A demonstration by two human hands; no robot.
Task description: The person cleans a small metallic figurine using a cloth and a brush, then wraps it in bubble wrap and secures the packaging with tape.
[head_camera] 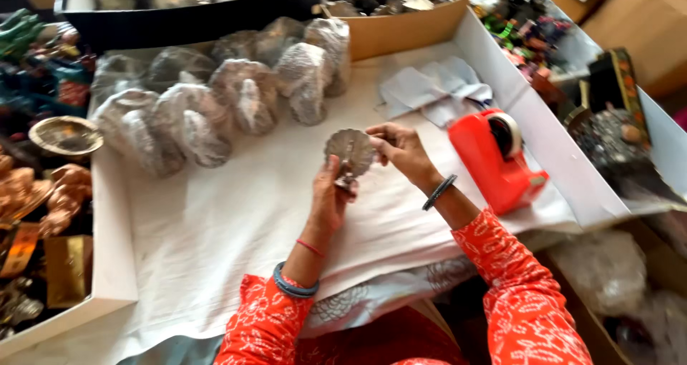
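My left hand and my right hand together hold a small silver fan-shaped metal ornament above a white paper sheet. The left hand grips its lower stem from below. The right hand pinches its right edge. Both arms wear orange patterned sleeves and bangles.
Several bubble-wrapped bundles lie at the sheet's far left. An orange tape dispenser stands right of my hands, crumpled white paper behind it. Boxes of metal pieces sit at the back. Copper and brass figures crowd the left.
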